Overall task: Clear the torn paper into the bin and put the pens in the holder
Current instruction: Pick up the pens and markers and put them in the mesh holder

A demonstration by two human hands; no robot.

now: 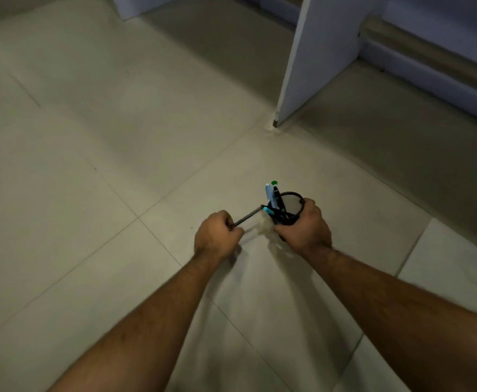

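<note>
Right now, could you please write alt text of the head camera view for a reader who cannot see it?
Seen from above, the right hand grips a black pen holder that already has several pens in it, while the left hand holds a thin dark pen pointed toward it. Below is a pale tiled floor, with a white furniture panel behind.

The floor (96,154) is of large pale grey tiles with thin joints; a white flat panel (313,60) stands on it.
</note>
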